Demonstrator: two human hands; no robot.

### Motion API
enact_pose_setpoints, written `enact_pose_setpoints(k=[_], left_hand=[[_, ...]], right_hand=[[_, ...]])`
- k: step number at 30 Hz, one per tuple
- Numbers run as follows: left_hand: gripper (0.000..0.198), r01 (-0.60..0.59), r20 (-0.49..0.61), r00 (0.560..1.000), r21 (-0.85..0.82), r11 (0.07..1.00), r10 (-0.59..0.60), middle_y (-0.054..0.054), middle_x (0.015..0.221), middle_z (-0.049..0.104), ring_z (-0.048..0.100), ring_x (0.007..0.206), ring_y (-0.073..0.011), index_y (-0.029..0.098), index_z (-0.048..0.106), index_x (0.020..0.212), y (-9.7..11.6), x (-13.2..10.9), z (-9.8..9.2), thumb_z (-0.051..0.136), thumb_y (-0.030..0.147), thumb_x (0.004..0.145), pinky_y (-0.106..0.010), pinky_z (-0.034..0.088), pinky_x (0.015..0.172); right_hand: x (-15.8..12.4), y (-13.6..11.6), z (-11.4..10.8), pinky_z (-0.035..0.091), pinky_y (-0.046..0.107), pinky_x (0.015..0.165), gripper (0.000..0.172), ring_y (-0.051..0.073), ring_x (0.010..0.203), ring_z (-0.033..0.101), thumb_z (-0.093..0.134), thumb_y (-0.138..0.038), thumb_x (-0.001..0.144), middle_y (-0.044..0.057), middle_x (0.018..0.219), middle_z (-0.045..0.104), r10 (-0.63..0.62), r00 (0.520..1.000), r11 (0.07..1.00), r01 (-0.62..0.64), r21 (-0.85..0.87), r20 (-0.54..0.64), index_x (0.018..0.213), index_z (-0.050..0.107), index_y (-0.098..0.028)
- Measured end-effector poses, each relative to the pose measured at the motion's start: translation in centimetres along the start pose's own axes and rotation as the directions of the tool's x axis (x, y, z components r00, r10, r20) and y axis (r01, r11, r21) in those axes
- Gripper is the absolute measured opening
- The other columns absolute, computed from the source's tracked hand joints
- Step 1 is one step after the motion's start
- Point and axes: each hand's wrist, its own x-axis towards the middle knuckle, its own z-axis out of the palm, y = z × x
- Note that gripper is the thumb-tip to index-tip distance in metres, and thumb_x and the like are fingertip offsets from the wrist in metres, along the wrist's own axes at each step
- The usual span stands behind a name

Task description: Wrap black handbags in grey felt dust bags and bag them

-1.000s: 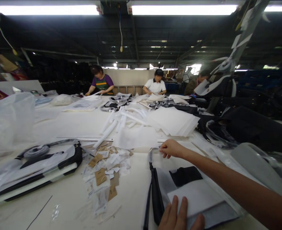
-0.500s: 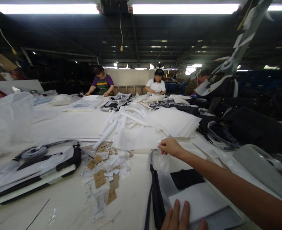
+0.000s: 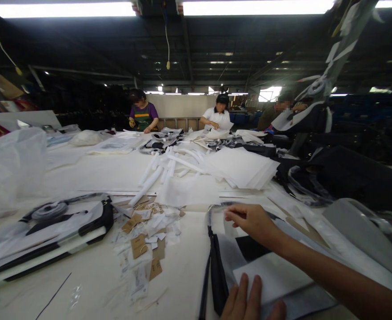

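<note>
Left hand [image 3: 249, 298] lay flat, fingers straight and together, pressing the near end of a clear polybag [image 3: 229, 262] that held a folded black-and-white garment [image 3: 272, 275]; it gripped nothing. Right hand [image 3: 252, 222] hovered over the bag's far end, fingers curled inward, thumb and forefinger close together at the film's edge (whether any film was pinched between them could not be made out). The bag's long axis ran away from the person: near end under the left hand, far end beneath the right, so the right hand was nearer the far edge. Brown hang tags [image 3: 138, 243] lay left of the bag on the white table [image 3: 92, 173]; they bore print, too small to read.
</note>
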Motion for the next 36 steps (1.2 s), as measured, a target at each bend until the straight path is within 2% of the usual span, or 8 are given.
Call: enact_pose_setpoints(k=[6, 9, 13, 16, 20, 26, 31, 36], left_hand=[[0.015, -0.084, 0.093, 0.992, 0.030, 0.996, 0.081, -0.001, 0.104, 0.077, 0.075, 0.096, -0.0241, 0.034, 0.074, 0.102, -0.5, -0.2, -0.8, 0.072, 0.036, 0.087, -0.032, 0.063, 0.084], [0.022, -0.253, 0.276, 0.935, 0.080, 0.964, 0.223, -0.004, 0.110, 0.076, 0.074, 0.099, -0.0246, 0.033, 0.071, 0.110, -1.3, -0.1, -1.7, 0.070, 0.035, 0.088, -0.032, 0.063, 0.082], [0.023, -0.309, 0.338, 0.897, 0.016, 0.951, 0.285, -0.008, 0.110, 0.075, 0.073, 0.099, -0.0253, 0.028, 0.069, 0.115, -2.2, 1.3, -2.9, 0.059, 0.035, 0.096, -0.033, 0.064, 0.079], [0.027, -0.377, 0.430, 0.822, -0.078, 0.923, 0.372, -0.013, 0.117, 0.071, 0.072, 0.103, -0.0244, 0.023, 0.066, 0.121, -2.6, 3.0, -3.9, 0.054, 0.033, 0.098, -0.032, 0.062, 0.083], [0.027, -0.362, 0.487, 0.785, -0.139, 0.922, 0.382, -0.011, 0.117, 0.070, 0.070, 0.108, -0.0227, 0.023, 0.065, 0.123, -2.9, 4.3, -5.1, 0.052, 0.023, 0.099, -0.033, 0.059, 0.091], [0.035, -0.300, 0.672, 0.649, -0.206, 0.932, 0.357, -0.013, 0.135, 0.062, 0.056, 0.129, -0.0237, 0.014, 0.056, 0.134, -3.0, 4.9, -6.2, 0.042, 0.020, 0.103, -0.036, 0.053, 0.104], [0.034, -0.229, 0.671, 0.659, -0.252, 0.940, 0.340, -0.012, 0.140, 0.058, 0.047, 0.138, -0.0228, 0.013, 0.055, 0.134, -2.9, 5.1, -6.1, 0.044, 0.021, 0.103, -0.037, 0.049, 0.110], [0.032, -0.167, 0.606, 0.733, -0.278, 0.946, 0.308, -0.015, 0.137, 0.058, 0.051, 0.135, -0.0211, 0.014, 0.056, 0.130, -3.4, 4.4, -6.1, 0.046, 0.014, 0.099, -0.033, 0.053, 0.104]], right_hand=[[-5.9, -1.3, -0.2, 0.059, 0.034, 0.084, 0.023, 0.024, 0.090, 0.074, 0.056, -0.031, 0.095, 0.003, 0.099, 0.078, -0.187, 0.980, 0.967, 0.171, -0.191, -0.067, 0.102, 0.077, -0.026], [-8.9, -1.0, 0.7, 0.060, 0.031, 0.077, 0.025, 0.023, 0.085, 0.075, 0.053, -0.028, 0.096, 0.005, 0.099, 0.078, -0.286, 0.957, 0.902, 0.252, -0.352, -0.049, 0.105, 0.076, -0.027], [-11.6, -0.9, 1.8, 0.060, 0.027, 0.069, 0.027, 0.022, 0.078, 0.075, 0.053, -0.022, 0.094, 0.006, 0.093, 0.079, -0.328, 0.945, 0.854, 0.289, -0.433, -0.016, 0.106, 0.076, -0.029], [-12.4, -1.1, 2.2, 0.060, 0.028, 0.070, 0.029, 0.022, 0.080, 0.075, 0.051, -0.021, 0.094, 0.004, 0.094, 0.079, -0.322, 0.947, 0.851, 0.291, -0.438, 0.002, 0.106, 0.075, -0.031], [-12.7, -0.7, 2.2, 0.061, 0.030, 0.073, 0.034, 0.022, 0.083, 0.075, 0.045, -0.017, 0.095, 0.005, 0.102, 0.078, -0.391, 0.920, 0.842, 0.367, -0.395, 0.021, 0.111, 0.074, -0.026], [-14.2, 0.3, 1.2, 0.060, 0.033, 0.078, 0.033, 0.021, 0.091, 0.074, 0.048, -0.014, 0.095, 0.004, 0.108, 0.077, -0.412, 0.911, 0.854, 0.381, -0.355, -0.016, 0.117, 0.071, -0.025], [-16.0, 0.5, 1.3, 0.061, 0.029, 0.077, 0.030, 0.019, 0.091, 0.075, 0.052, -0.016, 0.097, 0.002, 0.110, 0.077, -0.416, 0.904, 0.876, 0.370, -0.309, -0.095, 0.119, 0.069, -0.026], [-17.0, 0.9, 2.0, 0.060, 0.024, 0.084, 0.027, 0.016, 0.095, 0.074, 0.052, -0.017, 0.098, 0.001, 0.109, 0.077, -0.390, 0.905, 0.902, 0.338, -0.269, -0.169, 0.116, 0.071, -0.025]])
